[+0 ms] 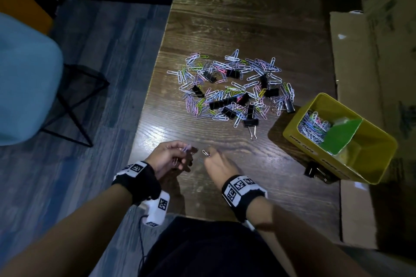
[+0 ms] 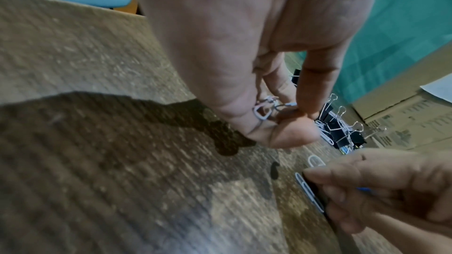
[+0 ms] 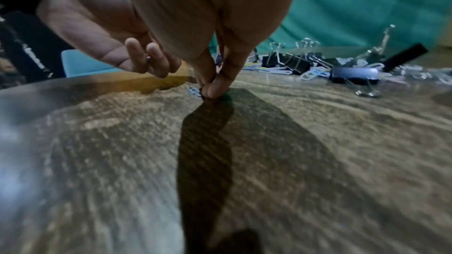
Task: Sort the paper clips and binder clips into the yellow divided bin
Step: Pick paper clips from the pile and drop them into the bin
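A mixed pile of coloured paper clips and black binder clips (image 1: 231, 87) lies in the middle of the dark wooden table. The yellow divided bin (image 1: 315, 153) stands at the right; its far compartment holds paper clips (image 1: 313, 126) behind a green divider (image 1: 340, 135). Near the table's front edge my left hand (image 1: 188, 153) holds a few paper clips (image 2: 264, 109) between thumb and fingers. Just to its right, my right hand (image 1: 208, 155) pinches a pale paper clip (image 3: 194, 91) down at the table surface, thumb and fingertip pressed together (image 3: 210, 90).
One black binder clip (image 1: 313, 170) lies against the bin's near side. Flattened cardboard (image 1: 355, 74) covers the table's right side. A blue chair (image 1: 27, 78) stands on the floor left of the table edge.
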Available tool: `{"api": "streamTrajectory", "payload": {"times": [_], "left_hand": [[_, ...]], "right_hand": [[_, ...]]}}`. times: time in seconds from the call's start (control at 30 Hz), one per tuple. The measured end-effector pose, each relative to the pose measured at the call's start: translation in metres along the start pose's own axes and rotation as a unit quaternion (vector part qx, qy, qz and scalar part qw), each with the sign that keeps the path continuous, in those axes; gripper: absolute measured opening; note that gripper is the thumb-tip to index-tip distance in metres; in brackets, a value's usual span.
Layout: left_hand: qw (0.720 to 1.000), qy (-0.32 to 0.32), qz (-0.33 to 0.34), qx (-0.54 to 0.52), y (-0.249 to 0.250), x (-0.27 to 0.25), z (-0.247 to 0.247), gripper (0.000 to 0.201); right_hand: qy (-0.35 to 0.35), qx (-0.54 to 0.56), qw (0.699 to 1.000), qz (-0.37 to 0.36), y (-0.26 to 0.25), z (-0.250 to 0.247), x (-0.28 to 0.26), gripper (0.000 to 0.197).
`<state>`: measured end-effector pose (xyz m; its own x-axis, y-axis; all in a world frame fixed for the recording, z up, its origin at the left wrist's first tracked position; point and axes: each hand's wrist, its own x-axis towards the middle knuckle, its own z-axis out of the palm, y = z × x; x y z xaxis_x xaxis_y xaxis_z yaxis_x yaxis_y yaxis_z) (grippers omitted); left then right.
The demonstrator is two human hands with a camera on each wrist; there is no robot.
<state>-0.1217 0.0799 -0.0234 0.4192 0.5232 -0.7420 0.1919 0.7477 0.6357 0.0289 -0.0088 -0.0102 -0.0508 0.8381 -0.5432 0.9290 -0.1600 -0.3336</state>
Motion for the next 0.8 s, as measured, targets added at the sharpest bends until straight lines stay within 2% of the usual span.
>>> {"api": "streamTrajectory", "payload": {"times": [0.2, 0.37, 0.57, 0.8], "left_hand": [[1.0, 0.0, -0.01, 0.015, -0.004, 0.0, -0.005, 0.024], [1.0, 0.011, -0.005, 0.027, -0.005, 0.001, -0.002, 0.024], [0.999, 0.013, -0.006, 0.035, -0.004, 0.002, -0.001, 0.021], [0.997, 0.034, -0.019, 0.07, 0.003, 0.006, 0.006, 0.022]], "right_hand": [[-0.009, -0.097, 0.994, -0.04, -0.014, -0.012, -0.008, 0.031], [-0.026, -0.132, 0.989, -0.056, -0.02, -0.016, -0.01, 0.033], [-0.039, -0.115, 0.99, -0.068, -0.024, -0.026, -0.007, 0.029], [-0.024, -0.065, 0.997, -0.028, -0.023, -0.029, 0.003, 0.028]]}}
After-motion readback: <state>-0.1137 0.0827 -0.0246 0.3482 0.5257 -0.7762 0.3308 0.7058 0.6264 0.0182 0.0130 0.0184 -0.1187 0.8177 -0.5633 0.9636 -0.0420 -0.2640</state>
